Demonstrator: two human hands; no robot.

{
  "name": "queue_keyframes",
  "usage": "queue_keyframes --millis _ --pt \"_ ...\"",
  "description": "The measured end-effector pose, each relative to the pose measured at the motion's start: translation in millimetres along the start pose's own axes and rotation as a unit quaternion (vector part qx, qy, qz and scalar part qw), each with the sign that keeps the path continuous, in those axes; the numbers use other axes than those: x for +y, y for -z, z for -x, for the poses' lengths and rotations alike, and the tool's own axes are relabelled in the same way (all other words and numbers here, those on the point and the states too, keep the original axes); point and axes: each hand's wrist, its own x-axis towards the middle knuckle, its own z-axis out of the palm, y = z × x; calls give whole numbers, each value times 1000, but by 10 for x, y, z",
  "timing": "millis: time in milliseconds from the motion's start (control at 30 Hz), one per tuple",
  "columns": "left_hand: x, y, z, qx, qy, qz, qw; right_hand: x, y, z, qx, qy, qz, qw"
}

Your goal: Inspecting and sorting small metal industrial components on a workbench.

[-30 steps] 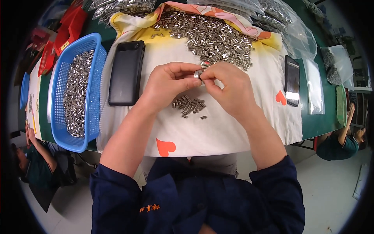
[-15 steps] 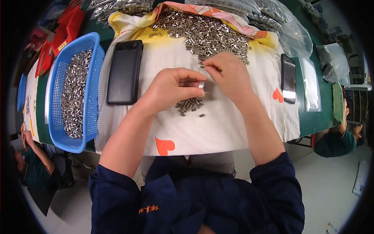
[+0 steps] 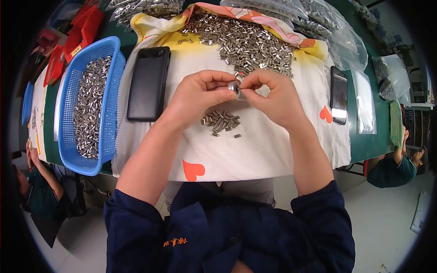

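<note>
At frame centre, left hand (image 3: 200, 93) and right hand (image 3: 273, 95) have closed together again, both pinching one small metal piece (image 3: 234, 86) above the little pile (image 3: 221, 122).

Cloth (image 3: 255, 154) spread on table (image 3: 364, 145). Large heap of metal sleeves (image 3: 246, 38) at far edge of cloth; small heap (image 3: 221, 122) nearer, at centre — directly below both hands (image 3: 200, 93) (image 3: 273, 95). Phone (image 3: 149, 84) left on cloth, second phone (image 3: 338, 94) right. Basket (image 3: 109, 59) left of cloth, sleeves inside. Bags (image 3: 337, 32) behind — far right.
</note>
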Motion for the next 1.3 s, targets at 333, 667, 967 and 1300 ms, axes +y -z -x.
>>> queue_keyframes --millis 333,667,967,1300 --pt "7 -15 -5 12 -17 -78 997 44 -126 31 71 144 183 970" --pt "22 -36 11 11 -29 -98 995 31 -131 54 64 117 145 980" --pt "52 -38 24 -37 28 -99 994 69 78 -54 -7 -84 -1 996" --pt "61 -16 16 -57 33 -150 987 328 -203 -163 107 134 356 919"
